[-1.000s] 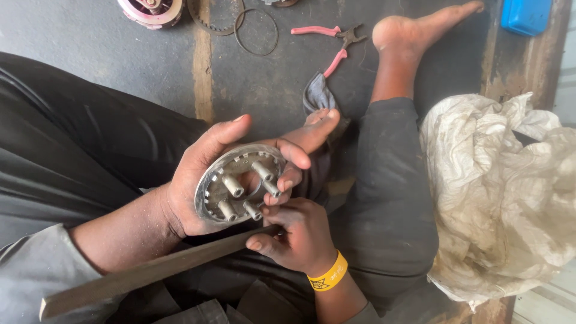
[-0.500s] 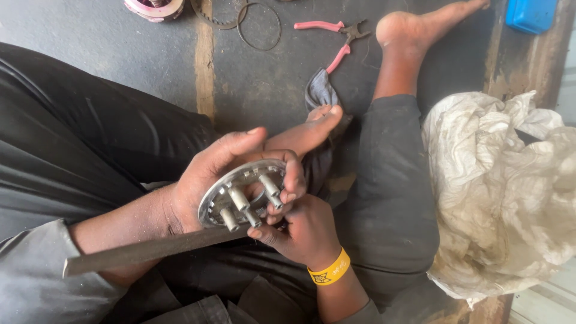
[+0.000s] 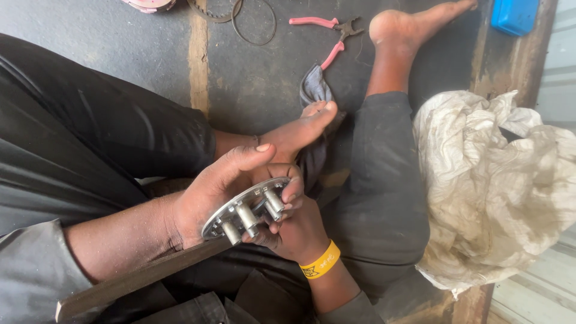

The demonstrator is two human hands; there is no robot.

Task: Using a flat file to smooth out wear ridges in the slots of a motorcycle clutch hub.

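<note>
My left hand (image 3: 219,183) grips a round metal plate (image 3: 219,223) with several short cylindrical posts on its face, tilted almost edge-on to me. My right hand (image 3: 297,231), with a yellow wristband (image 3: 321,264), is closed on the end of a long flat metal bar (image 3: 138,279). Its fingertips press against the posts and the plate's rim. The bar runs down to the lower left under my left forearm. Both hands are over my lap, above my crossed legs in dark trousers.
Pink-handled pliers (image 3: 327,27) and thin wire rings (image 3: 252,18) lie on the dark floor ahead, near my bare feet. A grey rag (image 3: 315,90) sits by one foot. A crumpled white cloth (image 3: 498,180) is heaped at right, a blue box (image 3: 516,15) at top right.
My left hand has turned the plate from face-up to nearly edge-on, and its thumb now curls over the top. The right hand has moved closer in against the posts, with the bar following.
</note>
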